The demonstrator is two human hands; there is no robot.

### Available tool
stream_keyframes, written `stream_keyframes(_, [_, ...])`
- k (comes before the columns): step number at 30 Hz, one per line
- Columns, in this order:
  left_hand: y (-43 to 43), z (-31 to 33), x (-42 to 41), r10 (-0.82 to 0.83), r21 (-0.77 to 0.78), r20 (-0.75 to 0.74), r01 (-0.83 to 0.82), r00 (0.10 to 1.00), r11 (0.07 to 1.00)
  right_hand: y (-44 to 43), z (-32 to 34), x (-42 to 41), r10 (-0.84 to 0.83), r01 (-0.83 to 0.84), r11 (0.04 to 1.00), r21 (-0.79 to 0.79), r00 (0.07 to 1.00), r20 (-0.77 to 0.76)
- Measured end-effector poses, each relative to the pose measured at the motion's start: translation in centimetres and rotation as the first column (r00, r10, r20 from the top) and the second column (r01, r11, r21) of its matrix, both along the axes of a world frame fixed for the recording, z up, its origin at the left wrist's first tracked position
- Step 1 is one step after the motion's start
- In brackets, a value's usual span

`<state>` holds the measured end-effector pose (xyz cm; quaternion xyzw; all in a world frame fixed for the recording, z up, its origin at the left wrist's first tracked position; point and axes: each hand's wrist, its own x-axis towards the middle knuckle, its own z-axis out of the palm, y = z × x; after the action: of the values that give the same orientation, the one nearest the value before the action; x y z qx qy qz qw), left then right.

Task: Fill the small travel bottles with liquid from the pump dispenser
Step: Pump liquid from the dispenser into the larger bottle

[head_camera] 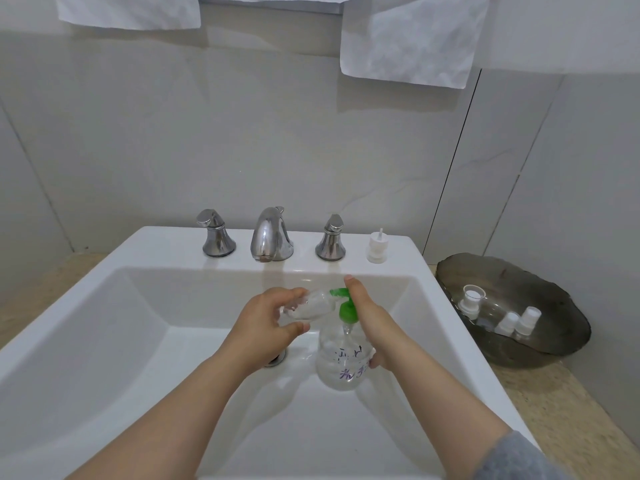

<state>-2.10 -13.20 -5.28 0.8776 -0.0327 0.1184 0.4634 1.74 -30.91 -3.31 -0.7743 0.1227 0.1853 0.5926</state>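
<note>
Left hand [266, 317]: seen at centre frame, fingers and thumb curled round a small clear travel bottle [311, 306].
Travel bottle: held over the basin, tipped nearly onto its side, its mouth brought up to the green pump head [346, 308].
Right hand [372, 323]: wrapped round the pump dispenser [341, 362] just right of centre, with one digit stretched up along the pump head.
Pump dispenser: a clear bottle, marked with handwriting, kept upright over the white sink [138, 306].
Sink ledge: a chrome tap [270, 239] is flanked by two handles, and a white pump cap [376, 247] is stood to their right.
Right of frame: white-capped small bottles [507, 322] are gathered in a dark dish [540, 282] on the counter.
Top of frame: white towels [408, 39] are hung on the wall.
</note>
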Motion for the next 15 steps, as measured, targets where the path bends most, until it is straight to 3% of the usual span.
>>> stream_keyframes(15, [0.0,-0.07,0.07,0.002,0.02,0.009,-0.003,1.0,1.0,0.18,0.0,0.1,-0.016,0.016,0.999,0.045,1.0,-0.004])
